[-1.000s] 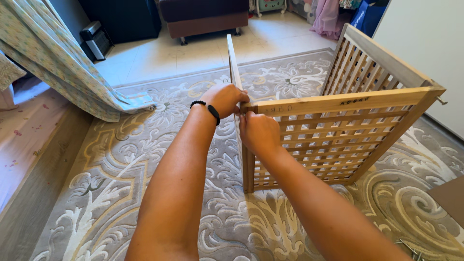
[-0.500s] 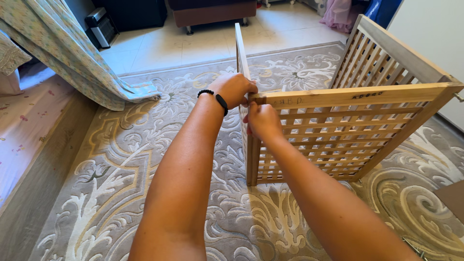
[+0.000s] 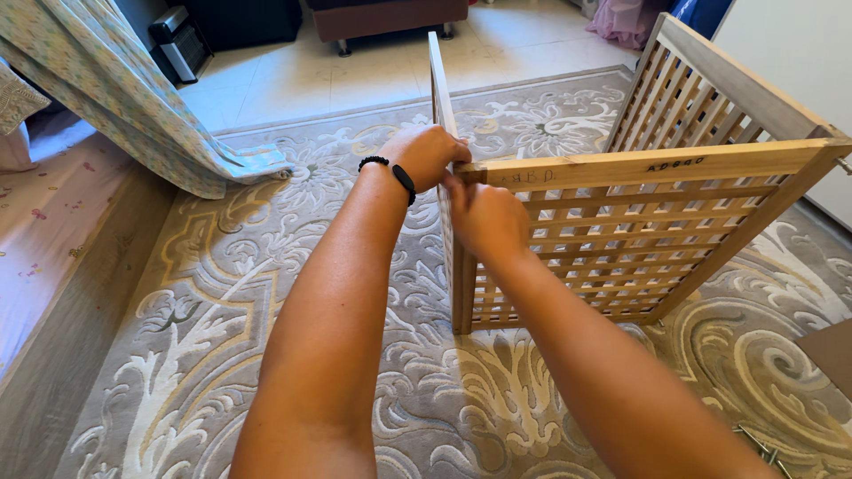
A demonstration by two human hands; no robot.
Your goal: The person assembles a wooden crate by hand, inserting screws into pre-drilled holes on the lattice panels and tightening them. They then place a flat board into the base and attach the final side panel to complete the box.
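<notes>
Head view, landmark: the corner joint where the wooden lattice panel (image 3: 621, 239) meets the upright side panel (image 3: 439, 98); everything below is placed from that corner.
Your left hand (image 3: 426, 155): curled over the corner from the left, fingers wrapped around the top of the upright side panel and gripping it; a black bracelet (image 3: 395, 173) sits on the wrist just behind.
Your right hand (image 3: 484, 217): just below and right of the corner, pressed against the lattice panel under its top rail; fingers bunched narrow toward the joint, but you cannot tell whether they pinch anything, since the fingertips are hidden.
Lattice panel: stands upright on the patterned rug (image 3: 177, 355), running right from the corner, with its top rail level.
Side panel: stands edge-on, reaching away from the corner toward the tiled floor (image 3: 337, 75).
Slatted panel (image 3: 701, 89): upright at the far right end of the lattice panel, well apart from the corner.
Loose metal screws (image 3: 754, 441): on the rug, well below and right of the corner.
Flowered cloth (image 3: 124, 98): hangs down far left of the corner, its end touching the rug.
</notes>
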